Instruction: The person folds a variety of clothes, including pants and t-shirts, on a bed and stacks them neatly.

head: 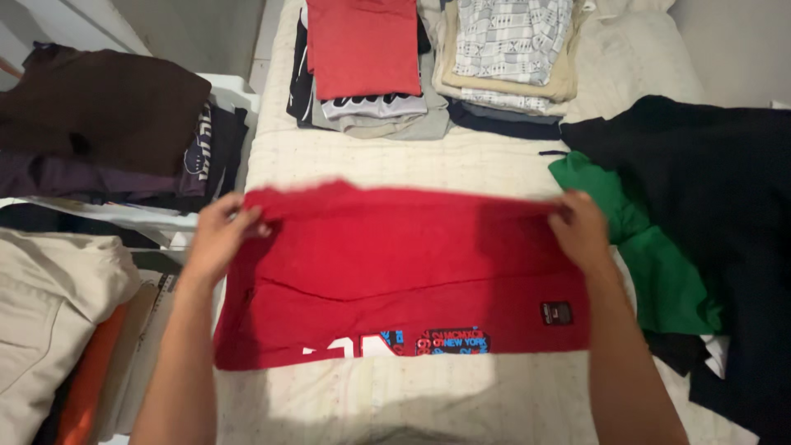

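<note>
Red shirt (pixel 395 272) lies flat on the bed (pixel 362 404), printed hem nearest. Left hand (pixel 218 235) and right hand (pixel 581 227), well apart, each pinch a far corner of it. Green garment (pixel 659 264) and black garment (pixel 709 181) lie to the right. Folded stacks (pixel 428 66) sit beyond.

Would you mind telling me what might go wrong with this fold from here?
The left hand and right hand pinch only the far corners of the red shirt, so its middle may sag and crease. The green garment lies right beside the right hand and could get caught in the fold.
</note>
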